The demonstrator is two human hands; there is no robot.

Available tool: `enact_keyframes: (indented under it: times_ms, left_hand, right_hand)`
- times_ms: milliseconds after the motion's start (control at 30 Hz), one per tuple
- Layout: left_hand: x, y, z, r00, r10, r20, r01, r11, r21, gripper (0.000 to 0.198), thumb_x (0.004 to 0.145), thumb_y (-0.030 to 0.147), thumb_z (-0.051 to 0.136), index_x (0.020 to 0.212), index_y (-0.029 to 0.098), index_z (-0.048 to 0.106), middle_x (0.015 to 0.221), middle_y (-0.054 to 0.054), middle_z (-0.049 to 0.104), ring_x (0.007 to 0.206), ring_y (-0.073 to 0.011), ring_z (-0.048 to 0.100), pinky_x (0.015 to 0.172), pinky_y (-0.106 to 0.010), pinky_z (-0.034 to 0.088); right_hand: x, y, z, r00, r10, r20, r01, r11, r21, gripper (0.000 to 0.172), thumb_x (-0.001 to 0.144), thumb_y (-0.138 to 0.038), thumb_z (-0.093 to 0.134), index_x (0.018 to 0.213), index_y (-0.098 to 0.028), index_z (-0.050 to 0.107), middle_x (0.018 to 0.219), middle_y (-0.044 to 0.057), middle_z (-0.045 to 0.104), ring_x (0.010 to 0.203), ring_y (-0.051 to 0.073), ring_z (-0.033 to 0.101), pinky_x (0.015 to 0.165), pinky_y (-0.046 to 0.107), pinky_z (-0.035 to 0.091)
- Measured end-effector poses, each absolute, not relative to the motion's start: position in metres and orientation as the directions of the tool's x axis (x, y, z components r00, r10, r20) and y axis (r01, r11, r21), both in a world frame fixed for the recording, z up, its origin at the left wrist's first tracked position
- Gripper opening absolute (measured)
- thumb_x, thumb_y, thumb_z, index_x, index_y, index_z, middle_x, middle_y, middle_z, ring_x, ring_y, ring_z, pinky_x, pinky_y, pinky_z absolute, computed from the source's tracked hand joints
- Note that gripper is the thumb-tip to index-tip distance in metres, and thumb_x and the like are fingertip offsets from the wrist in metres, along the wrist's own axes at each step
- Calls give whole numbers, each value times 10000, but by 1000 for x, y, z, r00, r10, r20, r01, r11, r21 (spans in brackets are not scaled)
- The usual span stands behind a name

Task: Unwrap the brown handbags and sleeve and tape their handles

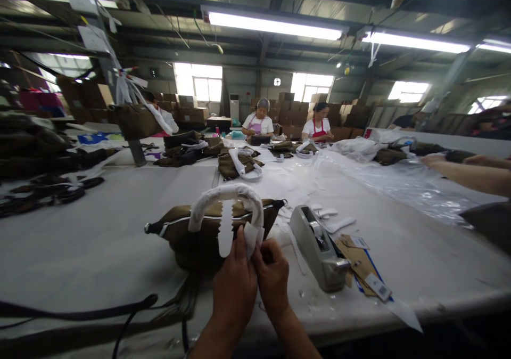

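An olive-brown handbag [187, 244] with a silver zipper [207, 218] lies in front of me. Its arched handle [229, 191] is covered in white wrapping, and a white strip with a notched edge [226, 228] hangs from the top. At the right end of the handle, my left hand [235, 282] pinches a loose white flap of wrapping [252, 236]. My right hand [274, 274] is closed at the same flap, thumb and fingers pressed together beside the left fingertips. What lies between the fingertips is mostly hidden.
Right of the bag stands a grey tape dispenser [319, 252], with brown hang tags [361, 263] beside it. Dark straps [80, 312] trail at the front left. Another wrapped-handle bag [229, 166] lies farther back. Clear plastic sheets [383, 183] and a person's arm [467, 172] are at right.
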State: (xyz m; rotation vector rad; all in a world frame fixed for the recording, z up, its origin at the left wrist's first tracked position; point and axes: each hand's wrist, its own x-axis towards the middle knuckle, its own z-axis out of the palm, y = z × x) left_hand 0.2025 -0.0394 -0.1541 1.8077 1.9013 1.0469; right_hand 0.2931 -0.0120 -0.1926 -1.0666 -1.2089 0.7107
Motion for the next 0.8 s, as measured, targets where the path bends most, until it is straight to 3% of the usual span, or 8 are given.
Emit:
enact_keyframes:
  times_ms: [133,267,367,467,533,633,733,800]
  left_hand:
    - [204,-43,-152,-112,954,278,805,-77,588,619,990,251,406,1586,123,303,1500,-227,501,1170,-371,655,814,-382,580]
    - [204,-45,-156,-36,956,290,829,-133,543,645,999,253,332,1603,69,197,1523,-234,463,1225,-367,620,879,-442,577]
    - [198,-44,-158,-6,953,302,746,-197,637,669,976,252,360,1596,51,209,1574,-233,396,1368,-359,509,1042,-489,499]
    - [184,-44,-153,50,967,249,483,-242,841,734,942,356,507,1588,101,270,1608,-171,373,1482,-329,356,1183,-464,358]
    - [174,-45,-147,77,988,131,217,-145,965,707,938,457,553,1544,135,386,1540,-140,490,1453,-320,409,1174,-426,376]
    - [164,-47,-143,134,989,-59,-43,65,997,638,918,544,592,1399,125,570,1303,-138,697,1240,-327,624,1021,-377,510]
    - [165,-44,-149,108,985,-137,-93,147,985,637,826,554,708,1288,122,643,1140,-130,762,1061,-316,705,881,-346,561]
    - [168,-40,-156,38,991,-130,-69,132,989,643,773,552,752,1256,139,655,1138,-124,759,1057,-316,705,871,-348,567]
  right_hand:
    - [300,-18,-187,194,858,476,211,437,-874,294,928,-392,656,721,-199,576,711,-3,543,680,149,505,641,267,419]
    - [310,-21,-179,132,844,519,273,473,-838,339,912,-397,676,663,-189,578,677,-4,544,643,137,489,603,258,394]
    - [314,-20,-177,117,853,509,289,461,-839,331,900,-394,686,666,-180,592,657,-9,547,620,128,485,590,252,392]
    - [316,-17,-175,113,902,417,173,395,-902,308,897,-416,684,715,-173,633,654,-10,563,598,123,507,572,244,409]
    - [317,-15,-174,79,946,315,32,313,-949,310,887,-445,690,754,-167,656,618,-20,557,553,120,518,540,240,420]
    - [315,-14,-175,48,972,231,-102,235,-967,321,867,-464,709,791,-153,681,582,-27,555,504,114,518,506,237,425]
    - [314,-17,-174,63,971,229,-70,233,-970,315,860,-457,719,788,-151,695,596,-24,570,511,110,528,503,229,424]
    - [318,-22,-169,34,967,254,22,253,-967,287,881,-443,703,822,-163,727,639,-12,615,555,122,573,533,231,451]
